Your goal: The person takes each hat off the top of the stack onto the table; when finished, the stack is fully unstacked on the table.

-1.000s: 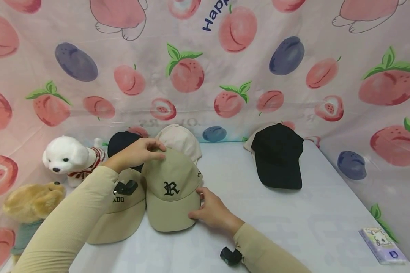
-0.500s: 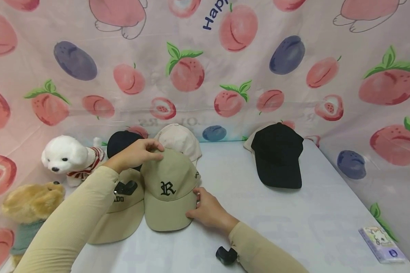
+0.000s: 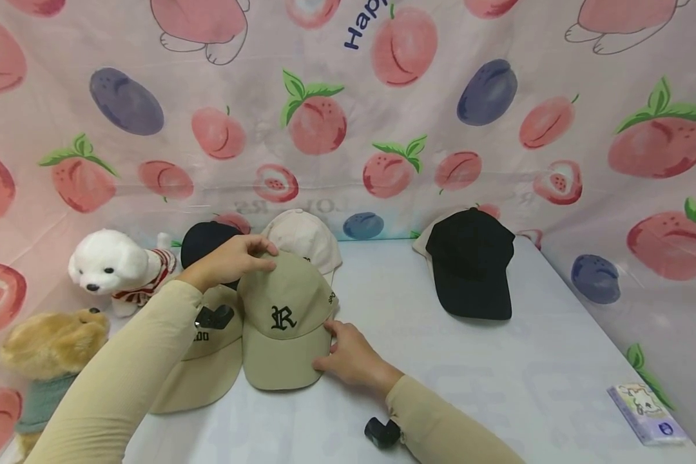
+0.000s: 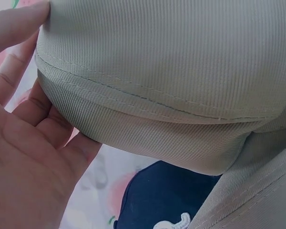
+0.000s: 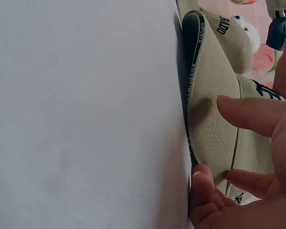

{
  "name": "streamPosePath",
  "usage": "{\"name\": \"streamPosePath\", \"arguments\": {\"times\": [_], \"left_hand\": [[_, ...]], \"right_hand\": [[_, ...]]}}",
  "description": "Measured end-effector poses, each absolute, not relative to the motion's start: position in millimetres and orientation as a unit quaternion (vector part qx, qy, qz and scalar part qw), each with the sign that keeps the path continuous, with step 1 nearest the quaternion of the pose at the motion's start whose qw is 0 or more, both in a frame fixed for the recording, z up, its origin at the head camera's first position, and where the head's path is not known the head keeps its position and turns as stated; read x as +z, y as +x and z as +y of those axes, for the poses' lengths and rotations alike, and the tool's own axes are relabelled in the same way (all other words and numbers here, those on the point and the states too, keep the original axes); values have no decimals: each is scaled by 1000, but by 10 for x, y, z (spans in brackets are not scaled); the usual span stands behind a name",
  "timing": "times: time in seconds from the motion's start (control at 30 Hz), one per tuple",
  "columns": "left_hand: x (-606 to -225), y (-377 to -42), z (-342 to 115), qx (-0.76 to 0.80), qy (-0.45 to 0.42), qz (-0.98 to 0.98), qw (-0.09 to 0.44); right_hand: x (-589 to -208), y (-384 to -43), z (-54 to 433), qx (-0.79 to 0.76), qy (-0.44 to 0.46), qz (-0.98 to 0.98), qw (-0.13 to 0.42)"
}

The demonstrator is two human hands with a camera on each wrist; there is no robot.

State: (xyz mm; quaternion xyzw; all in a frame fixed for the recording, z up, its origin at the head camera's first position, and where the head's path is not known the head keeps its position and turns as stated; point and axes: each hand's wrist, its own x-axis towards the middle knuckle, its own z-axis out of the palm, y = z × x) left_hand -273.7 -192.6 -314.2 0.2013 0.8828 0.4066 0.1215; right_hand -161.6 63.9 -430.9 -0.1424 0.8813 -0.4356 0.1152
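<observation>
Head view: beige sleeves [image 3: 452, 419] nearest, over a white table [image 3: 441, 361], with a packet [image 3: 646, 412] well off to the right. Next, the right hand [image 3: 356, 357] at the right edge of the R cap [image 3: 287, 319], pinching the brim close to its join with the crown; thumb on the upper face, a fingertip under the edge, as seen from the right wrist. Slightly farther, the left hand [image 3: 238, 261] clamped on the top of the same crown, thumb on one side, fingers on the other. R cap thus between both grips, brim toward the viewer; full rest on the table impossible to tell. Just beside, to the left, a lettered cap [image 3: 205, 380], then a brown plush [image 3: 52, 345] and white plush [image 3: 113, 261]. Behind, a navy cap [image 3: 203, 241] and white cap [image 3: 304, 238]; well apart, rightward, a black cap [image 3: 472, 264]. Farthest, a fruit-print sheet [image 3: 238, 90].
</observation>
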Motion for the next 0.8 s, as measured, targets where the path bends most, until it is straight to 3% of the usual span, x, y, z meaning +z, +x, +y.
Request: {"name": "streamPosePath", "arguments": {"times": [0.8], "left_hand": [[-3174,-2749,-1926,403,192,886,123]], "right_hand": [[-4322,-1622,623,-440,-141,877,127]]}}
